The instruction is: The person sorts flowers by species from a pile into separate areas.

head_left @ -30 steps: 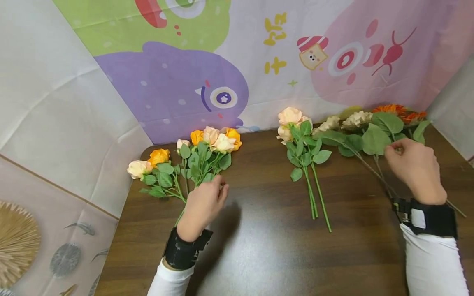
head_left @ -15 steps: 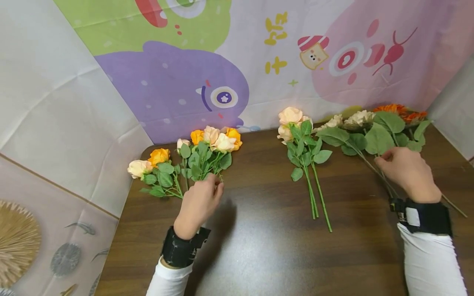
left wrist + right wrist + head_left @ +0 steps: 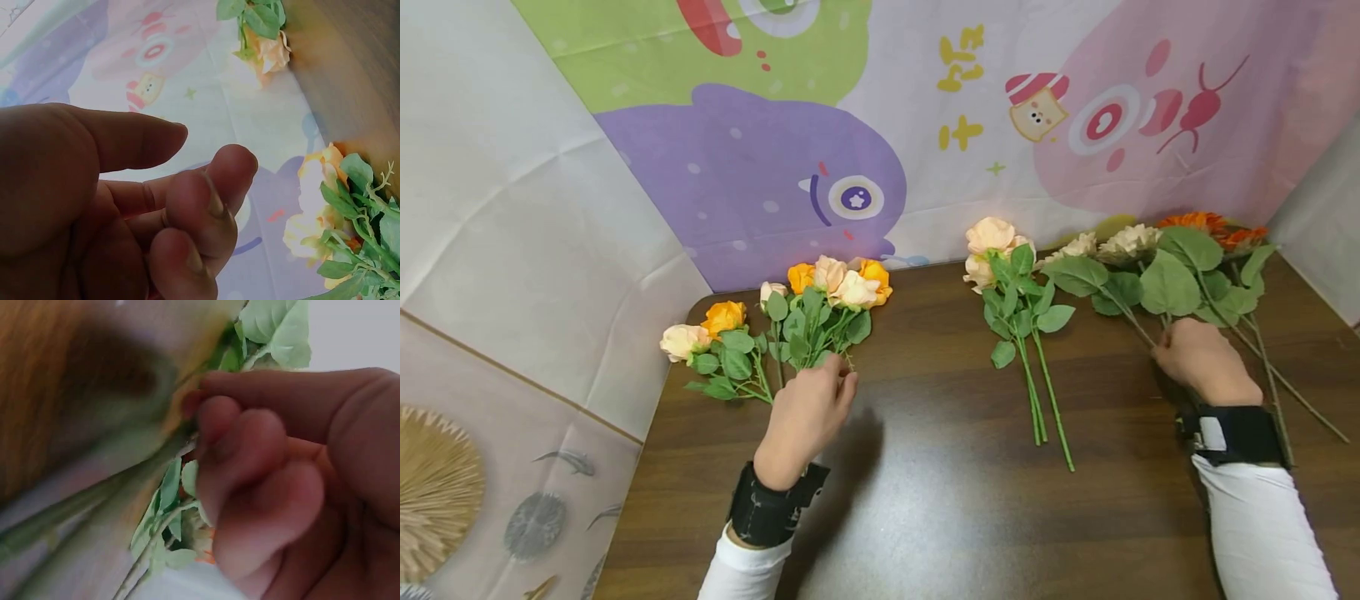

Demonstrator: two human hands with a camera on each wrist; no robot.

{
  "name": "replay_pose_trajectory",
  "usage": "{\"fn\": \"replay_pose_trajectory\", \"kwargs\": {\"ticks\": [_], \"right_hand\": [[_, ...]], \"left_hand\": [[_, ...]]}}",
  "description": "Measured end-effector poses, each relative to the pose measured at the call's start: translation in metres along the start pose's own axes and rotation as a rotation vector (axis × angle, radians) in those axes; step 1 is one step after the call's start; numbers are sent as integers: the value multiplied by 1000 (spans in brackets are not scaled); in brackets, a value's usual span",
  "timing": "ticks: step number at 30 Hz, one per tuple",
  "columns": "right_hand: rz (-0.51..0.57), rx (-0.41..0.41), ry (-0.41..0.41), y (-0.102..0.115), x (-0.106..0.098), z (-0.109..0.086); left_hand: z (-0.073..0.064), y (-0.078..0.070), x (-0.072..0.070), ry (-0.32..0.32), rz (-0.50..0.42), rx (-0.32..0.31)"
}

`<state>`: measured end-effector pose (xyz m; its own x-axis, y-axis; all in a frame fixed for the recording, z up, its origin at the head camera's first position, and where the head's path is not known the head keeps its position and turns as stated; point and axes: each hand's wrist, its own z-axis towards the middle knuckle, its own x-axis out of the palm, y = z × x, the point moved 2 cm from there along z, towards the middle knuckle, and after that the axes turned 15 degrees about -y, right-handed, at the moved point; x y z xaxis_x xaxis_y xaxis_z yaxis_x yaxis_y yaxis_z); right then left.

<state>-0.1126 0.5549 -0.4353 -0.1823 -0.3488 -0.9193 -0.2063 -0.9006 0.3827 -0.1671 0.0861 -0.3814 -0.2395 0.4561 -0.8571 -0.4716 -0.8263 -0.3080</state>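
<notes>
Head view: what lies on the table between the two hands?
In the head view, the green stems of the middle roses lie on the table, between left hand and right hand.

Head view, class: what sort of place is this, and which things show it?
Probably an indoor tabletop workspace: flowers lie on a brown wood-look table, backed by a hanging cloth printed with cartoon creatures.

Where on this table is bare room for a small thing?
Widest: the table between both sleeves, in front of the peach roses. Narrower: between those roses and the left rose bunch. Crowded: back right, where broad leaves and orange flowers lie near the right hand.
</notes>
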Motion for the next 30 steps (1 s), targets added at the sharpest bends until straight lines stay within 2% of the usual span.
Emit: {"fn": "replay_pose_trajectory", "kwargs": {"ticks": [3,6,12,19,27,30], "right_hand": [[26,-71,-27,2,-5,2],[64,-84,-62,5,-14,1],[91,11,-160,-3,-27,-3],[80,106,-145,-20,-19,-5],[75,137,-205,-25,-17,-5],[76,165,-204,-28,-14,-4]], "left_hand": [[0,0,-1,4,-1,0],[1,-1,-1,7,1,2],[0,-2,0,11,5,9],[-2,-3,2,24,11,-1],[-2,-5,0,14,-2,8],[-1,-5,-1,21,-4,9]]}}
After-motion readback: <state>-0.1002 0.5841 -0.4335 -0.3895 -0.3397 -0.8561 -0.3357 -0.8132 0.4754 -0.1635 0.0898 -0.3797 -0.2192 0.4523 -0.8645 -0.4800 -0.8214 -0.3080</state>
